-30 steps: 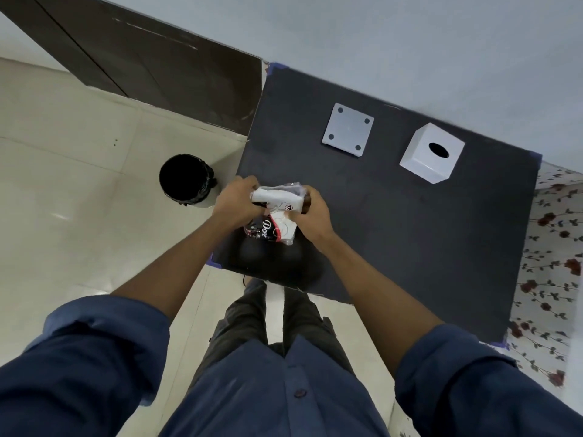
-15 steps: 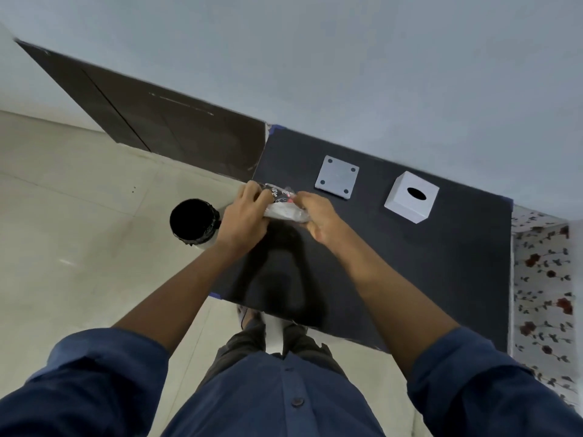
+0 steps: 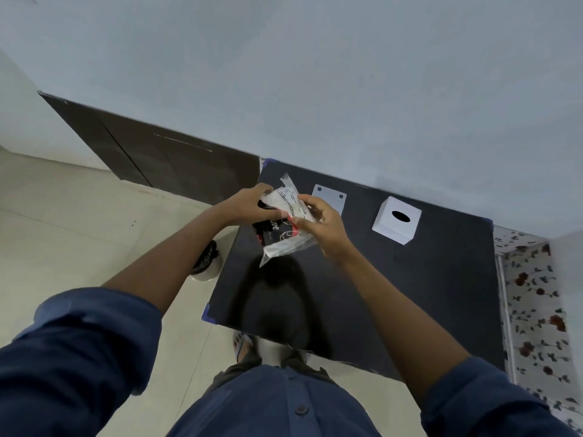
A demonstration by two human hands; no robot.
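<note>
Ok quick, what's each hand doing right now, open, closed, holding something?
Left hand: closed, gripping the left edge of the clear plastic packet.
Right hand: closed, pinching the same packet's right side.

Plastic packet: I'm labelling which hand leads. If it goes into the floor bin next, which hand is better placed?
Probably the left. The left hand grips the plastic packet on the side nearer the bin, which stands beside the left edge of the table; the right hand would have to cross over.

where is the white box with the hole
In the head view, the white box sits on the black table near the wall, right of the square plate.
</note>
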